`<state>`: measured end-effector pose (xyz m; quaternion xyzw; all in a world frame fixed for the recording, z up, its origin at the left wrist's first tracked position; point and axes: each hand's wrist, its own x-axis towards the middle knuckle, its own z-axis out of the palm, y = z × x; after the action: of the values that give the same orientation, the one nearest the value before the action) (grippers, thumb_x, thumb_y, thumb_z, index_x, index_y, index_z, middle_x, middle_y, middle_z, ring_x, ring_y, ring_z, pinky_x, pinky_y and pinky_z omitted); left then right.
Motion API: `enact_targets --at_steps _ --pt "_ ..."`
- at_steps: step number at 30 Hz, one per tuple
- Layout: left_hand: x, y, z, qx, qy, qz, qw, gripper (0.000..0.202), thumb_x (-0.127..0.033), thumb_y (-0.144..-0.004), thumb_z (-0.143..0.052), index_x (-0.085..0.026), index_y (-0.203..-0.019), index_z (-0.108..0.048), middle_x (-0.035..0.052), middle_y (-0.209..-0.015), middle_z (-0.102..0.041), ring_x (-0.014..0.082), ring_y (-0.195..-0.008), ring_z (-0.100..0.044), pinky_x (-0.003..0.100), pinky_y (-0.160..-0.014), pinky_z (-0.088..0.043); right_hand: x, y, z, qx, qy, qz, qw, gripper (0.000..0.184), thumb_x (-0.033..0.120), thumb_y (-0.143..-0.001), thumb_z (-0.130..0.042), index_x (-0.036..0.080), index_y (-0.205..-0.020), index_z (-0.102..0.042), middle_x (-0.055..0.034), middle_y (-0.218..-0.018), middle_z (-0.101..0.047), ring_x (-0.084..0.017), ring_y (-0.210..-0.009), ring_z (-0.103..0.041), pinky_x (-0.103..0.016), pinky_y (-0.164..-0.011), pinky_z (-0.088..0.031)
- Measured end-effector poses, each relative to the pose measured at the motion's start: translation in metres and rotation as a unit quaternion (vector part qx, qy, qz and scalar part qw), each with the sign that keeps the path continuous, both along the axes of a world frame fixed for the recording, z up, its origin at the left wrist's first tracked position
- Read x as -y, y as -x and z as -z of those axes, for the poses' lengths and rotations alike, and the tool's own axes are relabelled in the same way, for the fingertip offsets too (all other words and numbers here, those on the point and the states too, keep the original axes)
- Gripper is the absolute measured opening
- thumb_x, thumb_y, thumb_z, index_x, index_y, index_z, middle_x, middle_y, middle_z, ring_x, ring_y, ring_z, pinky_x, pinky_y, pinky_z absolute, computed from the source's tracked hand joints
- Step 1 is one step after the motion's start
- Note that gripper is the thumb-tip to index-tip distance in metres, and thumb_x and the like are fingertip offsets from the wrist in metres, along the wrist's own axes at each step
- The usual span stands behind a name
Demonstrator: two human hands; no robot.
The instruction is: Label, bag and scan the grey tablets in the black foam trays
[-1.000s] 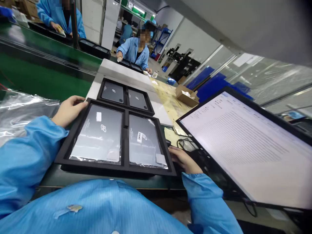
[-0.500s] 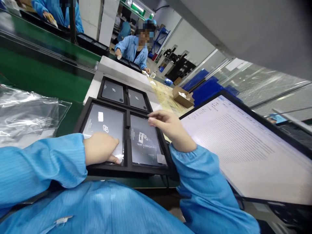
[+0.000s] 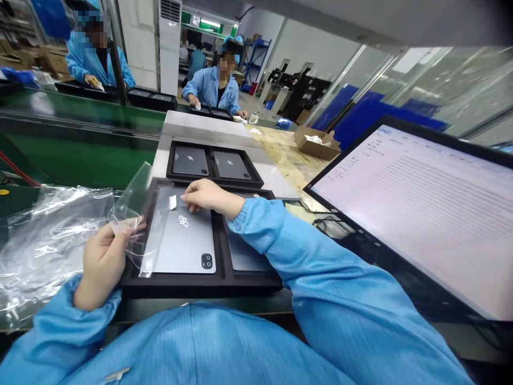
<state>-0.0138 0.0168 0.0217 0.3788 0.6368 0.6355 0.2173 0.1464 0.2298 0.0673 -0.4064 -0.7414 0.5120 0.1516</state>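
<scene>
A grey tablet (image 3: 184,248) lies back-up in the left compartment of a black tray (image 3: 200,289), its camera corner toward me. My left hand (image 3: 106,254), at the tray's left side, pinches a clear plastic film (image 3: 134,211). This film is lifted and folded over the tablet's left part. My right hand (image 3: 210,198) is over the tablet's far end, fingers curled together beside a small white label (image 3: 172,202). What its fingertips grip, if anything, I cannot make out. A second tablet (image 3: 248,254) sits in the right compartment, partly hidden by my right sleeve.
Behind stands another black tray (image 3: 216,182) with two grey tablets. Crumpled clear plastic (image 3: 52,246) lies at left. A monitor (image 3: 433,214) stands at right, a cardboard box (image 3: 316,143) beyond it. Two people in blue, one person (image 3: 214,85) and another person (image 3: 98,61), work across the benches.
My left hand has drawn the film up and leftward, baring the tablet's camera corner. My right hand has crossed from the right tablet to the left one. The view has tilted.
</scene>
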Motion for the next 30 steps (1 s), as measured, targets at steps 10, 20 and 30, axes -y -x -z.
enact_targets --at_steps 10,20,30 --pt "0.008 -0.001 0.001 -0.184 0.026 -0.002 0.983 0.034 -0.043 -0.094 -0.058 -0.022 -0.113 -0.079 0.0051 -0.116 -0.077 0.0256 -0.106 -0.072 0.032 -0.087 -0.057 0.009 0.043 0.020 -0.041 0.077 0.072 0.994 0.021 0.006 -0.081 -0.071 0.016 -0.065 -0.061 -0.0020 -0.052 -0.065 -0.013 -0.046 -0.062 -0.019 -0.042 -0.047" --pt "0.009 0.002 0.005 -0.182 0.024 0.003 0.983 0.037 -0.044 -0.098 -0.057 -0.019 -0.118 -0.077 0.0060 -0.118 -0.076 0.0233 -0.106 -0.072 0.030 -0.084 -0.057 0.000 -0.003 0.005 0.017 -0.269 -0.042 0.962 0.024 0.000 -0.077 -0.065 0.016 -0.090 -0.077 -0.0034 -0.085 -0.079 -0.018 -0.081 -0.073 -0.025 -0.075 -0.054" --pt "-0.001 0.013 -0.020 -0.078 0.020 0.233 0.969 0.065 -0.074 -0.098 -0.035 -0.019 -0.109 -0.067 0.0162 -0.139 -0.065 0.0325 -0.118 -0.068 0.043 -0.089 -0.060 0.032 -0.073 0.009 -0.074 -0.440 -0.207 0.871 0.036 0.003 -0.081 -0.064 0.023 -0.107 -0.080 -0.0070 -0.125 -0.076 -0.025 -0.122 -0.066 -0.045 -0.109 -0.051"
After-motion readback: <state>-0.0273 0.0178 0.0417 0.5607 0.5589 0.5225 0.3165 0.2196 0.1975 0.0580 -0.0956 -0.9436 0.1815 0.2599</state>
